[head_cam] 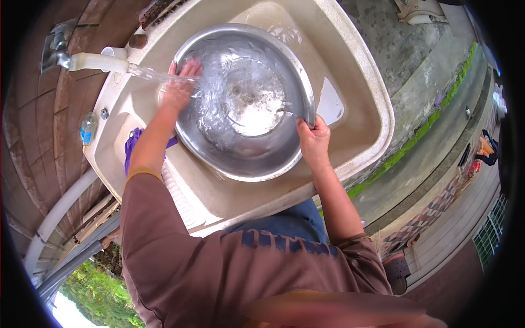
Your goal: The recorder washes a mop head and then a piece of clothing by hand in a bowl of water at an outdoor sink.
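A wide, shallow metal basin [246, 158] rests tilted in a beige stone-like sink [365, 102], with some clear water moving inside it. My right hand [315, 137] grips its rim at the lower right, thumb on the inner side. At the basin's left rim is my left hand [182, 84], fingers extended over the edge. Running water from a wall tap [61, 55] with a pale hose end [98, 62] falls across that hand and blurs it, so its hold on the rim is unclear. The basin's bottom looks stained and scratched.
A ribbed washboard [178, 197] forms the sink's near left part, with a purple cloth [132, 145] beside it. A small clear bottle [87, 129], a white cup [115, 53] and a brown cup [138, 41] line the left ledge. A tiled wall [30, 110] stands close behind them.
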{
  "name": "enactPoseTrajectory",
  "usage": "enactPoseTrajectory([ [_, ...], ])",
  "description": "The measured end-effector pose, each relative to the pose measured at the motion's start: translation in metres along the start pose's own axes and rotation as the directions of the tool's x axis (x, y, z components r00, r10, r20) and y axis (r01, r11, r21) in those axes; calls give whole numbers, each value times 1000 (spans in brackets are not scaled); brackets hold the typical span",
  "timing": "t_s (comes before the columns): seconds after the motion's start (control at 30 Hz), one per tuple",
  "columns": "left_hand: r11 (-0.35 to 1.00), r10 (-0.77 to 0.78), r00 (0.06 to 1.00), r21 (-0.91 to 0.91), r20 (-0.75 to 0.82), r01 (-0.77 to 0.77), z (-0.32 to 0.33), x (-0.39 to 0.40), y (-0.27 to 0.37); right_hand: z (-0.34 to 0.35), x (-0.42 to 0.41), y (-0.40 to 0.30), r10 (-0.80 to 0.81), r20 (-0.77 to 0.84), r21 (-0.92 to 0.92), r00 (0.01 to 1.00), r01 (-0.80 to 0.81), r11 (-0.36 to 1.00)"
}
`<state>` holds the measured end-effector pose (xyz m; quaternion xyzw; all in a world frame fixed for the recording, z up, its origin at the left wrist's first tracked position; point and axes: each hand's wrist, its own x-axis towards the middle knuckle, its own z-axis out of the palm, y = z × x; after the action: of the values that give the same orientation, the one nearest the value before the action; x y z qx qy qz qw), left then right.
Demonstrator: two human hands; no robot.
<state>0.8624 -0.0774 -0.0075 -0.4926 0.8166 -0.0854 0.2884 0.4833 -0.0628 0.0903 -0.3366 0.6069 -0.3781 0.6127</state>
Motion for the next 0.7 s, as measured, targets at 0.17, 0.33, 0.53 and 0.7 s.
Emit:
enactPoseTrajectory([
  [0.17, 698, 331, 857, -714, 395, 60, -73, -74, 102, -6, 11, 8, 146, -76, 62, 986, -142, 988],
  [0.33, 553, -641, 767, -666, 43, 500, -62, -67, 81, -12, 16, 10, 134, -158, 53, 978, -127, 991],
  [0.53, -197, -596, 503, -722, 625, 663, 6, -83, 48, 17, 8, -37, 102, -60, 72, 993, -98, 993],
  [0.7, -544, -473, 482, -675, 738, 499, 1, -116, 56, 22, -17, -75, -34, 67, -148, 997, 44, 988],
])
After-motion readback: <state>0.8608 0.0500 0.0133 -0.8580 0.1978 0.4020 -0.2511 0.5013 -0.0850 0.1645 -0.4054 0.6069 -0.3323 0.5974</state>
